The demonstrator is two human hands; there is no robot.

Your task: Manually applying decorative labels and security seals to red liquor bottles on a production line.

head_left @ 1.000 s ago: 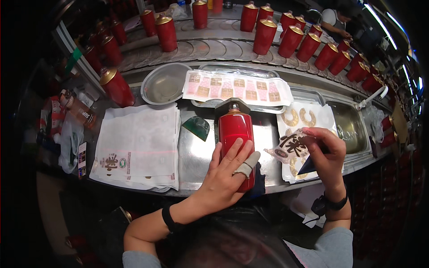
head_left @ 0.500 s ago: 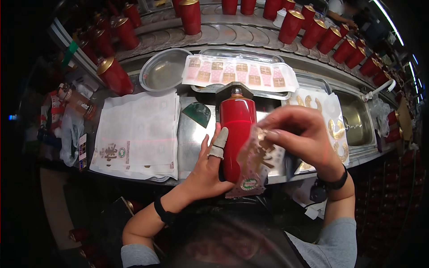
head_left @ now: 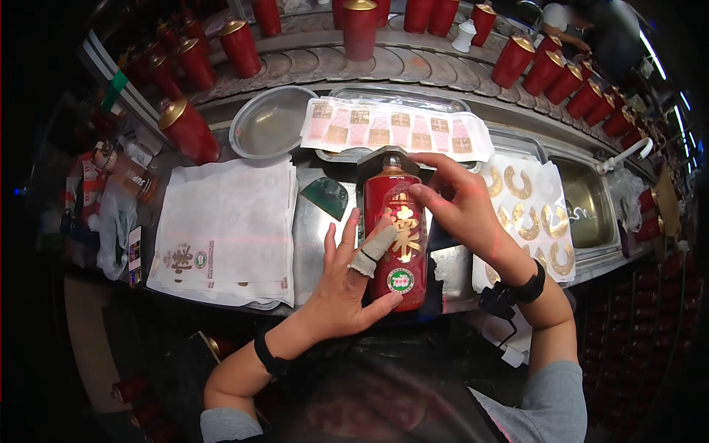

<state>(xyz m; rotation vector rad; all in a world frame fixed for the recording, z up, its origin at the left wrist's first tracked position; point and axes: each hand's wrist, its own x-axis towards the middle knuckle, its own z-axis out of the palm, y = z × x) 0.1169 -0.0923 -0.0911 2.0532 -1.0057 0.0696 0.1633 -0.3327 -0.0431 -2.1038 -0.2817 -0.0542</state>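
A red bottle (head_left: 396, 255) with a gold cap lies on the metal worktop (head_left: 314, 236), neck pointing away from me. A gold-character label (head_left: 405, 230) and a small round green sticker sit on its front. My left hand (head_left: 346, 289) rests against the bottle's left side and base, one finger wrapped in tape lying across the glass. My right hand (head_left: 461, 210) curls over the bottle's upper right, fingertips pressing near the shoulder.
A green scraper (head_left: 325, 196) lies left of the bottle, white sheets (head_left: 229, 229) further left. Behind are a metal bowl (head_left: 269, 122) and a pink label sheet (head_left: 391, 129). Gold horseshoe stickers (head_left: 528, 207) and a sink (head_left: 587, 203) lie right. Several red bottles (head_left: 360, 26) line the conveyor.
My right hand lifted a clear label from the sheet on the right, carried it over the bottle, and now presses on the bottle with the label stuck on. My left hand stayed on the bottle.
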